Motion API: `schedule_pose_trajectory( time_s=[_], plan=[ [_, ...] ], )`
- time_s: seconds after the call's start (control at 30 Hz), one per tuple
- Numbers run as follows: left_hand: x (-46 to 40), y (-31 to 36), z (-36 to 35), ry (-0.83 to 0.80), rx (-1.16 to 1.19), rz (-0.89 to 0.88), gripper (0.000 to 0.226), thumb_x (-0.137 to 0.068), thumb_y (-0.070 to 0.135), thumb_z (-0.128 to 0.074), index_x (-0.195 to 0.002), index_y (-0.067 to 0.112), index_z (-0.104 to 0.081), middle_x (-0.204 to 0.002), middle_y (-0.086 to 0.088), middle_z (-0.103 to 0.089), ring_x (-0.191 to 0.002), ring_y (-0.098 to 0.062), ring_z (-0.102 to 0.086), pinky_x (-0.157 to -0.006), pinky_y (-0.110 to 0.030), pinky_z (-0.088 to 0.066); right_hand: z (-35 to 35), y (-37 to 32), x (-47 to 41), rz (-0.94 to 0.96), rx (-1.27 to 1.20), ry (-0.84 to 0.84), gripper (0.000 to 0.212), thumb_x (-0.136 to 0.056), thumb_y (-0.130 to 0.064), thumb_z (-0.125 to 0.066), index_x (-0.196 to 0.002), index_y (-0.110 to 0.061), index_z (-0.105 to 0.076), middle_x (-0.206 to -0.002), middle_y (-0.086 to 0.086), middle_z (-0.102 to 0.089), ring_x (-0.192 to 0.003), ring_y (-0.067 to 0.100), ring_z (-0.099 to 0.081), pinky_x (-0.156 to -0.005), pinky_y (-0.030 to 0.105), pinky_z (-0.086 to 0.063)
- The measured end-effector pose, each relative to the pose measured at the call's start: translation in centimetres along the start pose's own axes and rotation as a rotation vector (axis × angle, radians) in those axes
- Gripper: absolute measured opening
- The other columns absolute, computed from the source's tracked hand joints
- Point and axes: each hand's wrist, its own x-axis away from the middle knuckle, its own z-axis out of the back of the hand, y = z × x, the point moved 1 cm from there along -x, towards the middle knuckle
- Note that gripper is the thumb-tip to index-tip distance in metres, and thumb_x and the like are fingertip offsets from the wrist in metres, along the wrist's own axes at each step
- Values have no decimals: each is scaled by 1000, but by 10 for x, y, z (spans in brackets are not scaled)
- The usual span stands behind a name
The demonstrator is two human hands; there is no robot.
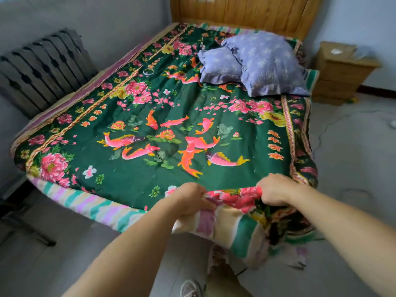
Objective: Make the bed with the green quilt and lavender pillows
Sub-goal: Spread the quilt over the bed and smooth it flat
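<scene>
1. A green quilt [137, 116], printed with pink and orange fish and large pink flowers, lies spread over a bed seen from its foot end.
2. The left hand [190, 199] grips the quilt's near edge, its fingers curled into a bunched fold of the cloth.
3. The right hand [276, 192] grips the same edge just to the right, its fingers also curled round the fabric.
4. Between and below the two hands the edge is lifted and turned back, showing a striped underside [233, 230] in cream, pink and green.
5. The quilt's near right corner hangs crumpled over the bed's corner, while the left part of the near edge lies flatter along the mattress.
6. Two lavender pillows sit near the head of the bed, toward its right side: a larger pillow [270, 63] lies tilted, overlapping a smaller pillow [218, 66] on its left.
7. A small pale ring [148, 71] lies on the quilt to the left of the pillows.
8. A wooden headboard [246, 11] stands behind the pillows.
9. A dark radiator [42, 67] stands against the wall on the left of the bed.
10. A wooden bedside cabinet [340, 73] stands on the right, near the head end.
11. Both bare forearms reach forward from the bottom of the view; a shoe [189, 288] shows on the pale floor below.
</scene>
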Motion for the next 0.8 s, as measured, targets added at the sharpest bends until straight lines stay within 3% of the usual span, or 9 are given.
schedule_pose_trajectory(
  time_s=[0.13, 0.2, 0.23, 0.3, 0.4, 0.5, 0.6, 0.7, 0.8],
  plan=[
    [13, -6, 9, 83, -16, 45, 36, -81, 42, -69, -100, 12, -67, -95, -11, -65, -82, -22, -52, -64, -24, -32, 15, -8, 0, 31, -22, 47, 26, -76, -17, -49, -97, -18, -64, -106, 8, -66, -104, 32, -60, -85, 30, -49],
    [16, -6, 19, 135, -25, 55, 35, -81, 43, -68, -100, 13, -67, -92, -9, -63, -81, -20, -50, -64, -24, -32, 28, -9, -4, 75, -16, 65, 15, -77, -16, -49, -87, -18, -59, -99, 8, -64, -99, 32, -60, -80, 28, -46],
    [17, -6, 22, 147, -23, 62, 35, -81, 43, -69, -99, 13, -67, -88, -6, -60, -81, -19, -49, -65, -24, -32, 32, -8, -5, 99, -16, 65, 6, -77, -15, -48, -78, -17, -54, -91, 6, -62, -94, 31, -58, -77, 29, -46],
    [17, -5, 21, 152, -29, 82, 34, -81, 43, -69, -97, 13, -66, -84, -3, -55, -81, -19, -48, -65, -24, -31, 37, -4, -7, 132, -4, 41, 13, -77, -14, -47, -65, -17, -45, -74, 2, -52, -82, 29, -53, -64, 27, -44],
    [14, 6, -1, 121, -67, 140, 37, -82, 44, -67, -98, 11, -64, -88, -7, -57, -83, -22, -50, -65, -24, -30, 25, 8, -10, 180, 38, -16, 13, -75, -13, -47, -63, -15, -46, -66, 2, -49, -73, 28, -51, -50, 25, -35],
    [8, 17, -34, 56, -113, 212, 40, -83, 45, -65, -103, 11, -64, -93, -9, -59, -85, -21, -50, -66, -25, -33, -7, 20, -15, 246, 28, -64, 14, -75, -13, -49, -83, -11, -60, -80, 6, -61, -83, 29, -58, -63, 28, -44],
    [2, 31, -64, -45, -154, 285, 46, -85, 42, -63, -123, 16, -57, -121, -6, -61, -109, -23, -56, -86, -27, -43, -42, 47, -13, 309, -59, -161, 39, -81, -15, -56, -120, -16, -56, -122, 9, -59, -114, 29, -55, -93, 32, -46],
    [-7, 64, -77, 14, -36, 336, 66, -86, 35, -66, -142, 15, -39, -143, -8, -46, -129, -22, -46, -103, -27, -37, -56, 99, -8, 325, -151, -98, 45, -87, -17, -52, -132, -17, -50, -134, 8, -51, -119, 28, -52, -96, 32, -45],
    [-26, 116, -82, 86, 3, 318, 62, -88, 30, -64, -142, 14, -38, -141, -9, -49, -127, -23, -48, -101, -27, -37, -62, 165, -5, 257, -248, -60, 37, -89, -16, -48, -125, -19, -54, -129, 8, -57, -110, 25, -58, -87, 29, -47]
  ],
)
